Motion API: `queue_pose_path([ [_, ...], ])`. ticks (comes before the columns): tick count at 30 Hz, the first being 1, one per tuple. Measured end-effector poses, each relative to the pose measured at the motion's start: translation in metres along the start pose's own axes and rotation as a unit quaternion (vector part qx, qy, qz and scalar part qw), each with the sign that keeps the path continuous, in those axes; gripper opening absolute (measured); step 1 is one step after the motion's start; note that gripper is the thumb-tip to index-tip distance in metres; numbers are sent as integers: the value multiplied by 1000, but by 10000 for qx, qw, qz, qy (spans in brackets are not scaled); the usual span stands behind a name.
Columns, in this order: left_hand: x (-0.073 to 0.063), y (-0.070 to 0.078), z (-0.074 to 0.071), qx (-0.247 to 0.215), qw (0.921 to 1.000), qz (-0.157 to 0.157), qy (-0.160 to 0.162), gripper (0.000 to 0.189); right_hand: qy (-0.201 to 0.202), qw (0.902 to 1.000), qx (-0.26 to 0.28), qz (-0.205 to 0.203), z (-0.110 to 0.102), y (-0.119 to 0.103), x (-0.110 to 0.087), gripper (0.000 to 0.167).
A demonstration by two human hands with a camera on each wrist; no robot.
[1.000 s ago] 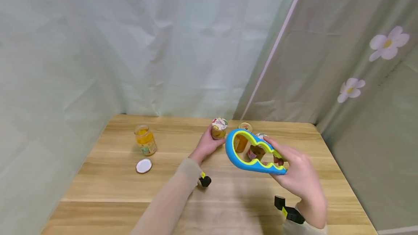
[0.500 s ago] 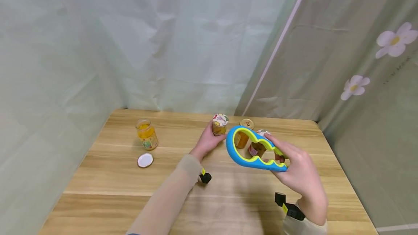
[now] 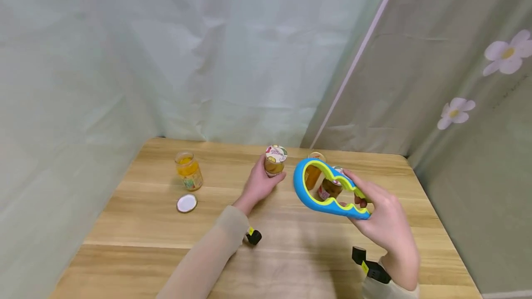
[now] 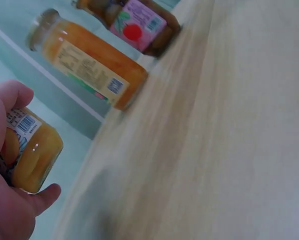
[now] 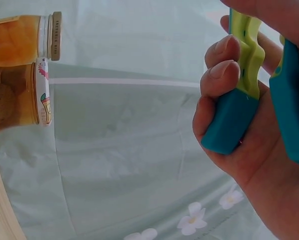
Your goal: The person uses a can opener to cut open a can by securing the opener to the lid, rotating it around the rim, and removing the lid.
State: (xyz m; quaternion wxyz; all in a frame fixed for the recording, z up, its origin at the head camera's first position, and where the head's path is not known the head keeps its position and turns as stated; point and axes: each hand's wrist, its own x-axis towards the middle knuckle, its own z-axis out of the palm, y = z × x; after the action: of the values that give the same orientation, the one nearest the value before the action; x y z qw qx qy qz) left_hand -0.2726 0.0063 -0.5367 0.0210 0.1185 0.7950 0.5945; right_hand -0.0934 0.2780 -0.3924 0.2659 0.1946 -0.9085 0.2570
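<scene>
My left hand (image 3: 256, 187) grips a small glass jar (image 3: 275, 163) with a colourfully printed white lid; in the left wrist view the jar (image 4: 37, 155) shows yellowish fruit and hangs above the table. Fingers and thumb wrap its sides. My right hand (image 3: 386, 220) holds a blue and lime-green jar opener (image 3: 317, 206) by its handles, its wide loop pointing left. Behind the opener stand a taller jar of orange fruit (image 4: 92, 65) and a darker jar with a pink label (image 4: 139, 25), both partly covered by it in the head view.
At the left of the wooden table (image 3: 137, 225) stands an opened jar of yellow-orange fruit (image 3: 189, 173). Its round lid-like disc (image 3: 186, 203) lies in front, white side up. A pale curtain (image 3: 208, 59) hangs behind the table's back edge.
My left hand has shifted slightly left and toward me with the small jar. The right hand keeps the jar opener nearly in place. The head view has tilted and turned a little.
</scene>
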Motion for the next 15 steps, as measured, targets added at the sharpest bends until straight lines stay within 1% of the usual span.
queue_pose_path([
  [3, -9, 6, -7, -130, 9998, 107, 70, 74, 43, 10000, -70, 18, 1, 0, -1, 87],
  [6, -19, 11, -15, -296, 9994, 155, 128, 75, -7, 10000, -57, 11, 4, 0, -1, 86],
  [8, -25, 14, -19, -369, 9991, 199, 115, 74, -11, 10000, -31, 23, 5, 0, 0, 85],
  [11, -33, 18, -23, -414, 9988, 242, 34, 74, 29, 10000, -32, 34, 5, 1, 3, 83],
  [15, -42, 24, -27, -530, 9981, 257, -182, 73, 180, 9998, -50, 60, 3, 1, 3, 84],
])
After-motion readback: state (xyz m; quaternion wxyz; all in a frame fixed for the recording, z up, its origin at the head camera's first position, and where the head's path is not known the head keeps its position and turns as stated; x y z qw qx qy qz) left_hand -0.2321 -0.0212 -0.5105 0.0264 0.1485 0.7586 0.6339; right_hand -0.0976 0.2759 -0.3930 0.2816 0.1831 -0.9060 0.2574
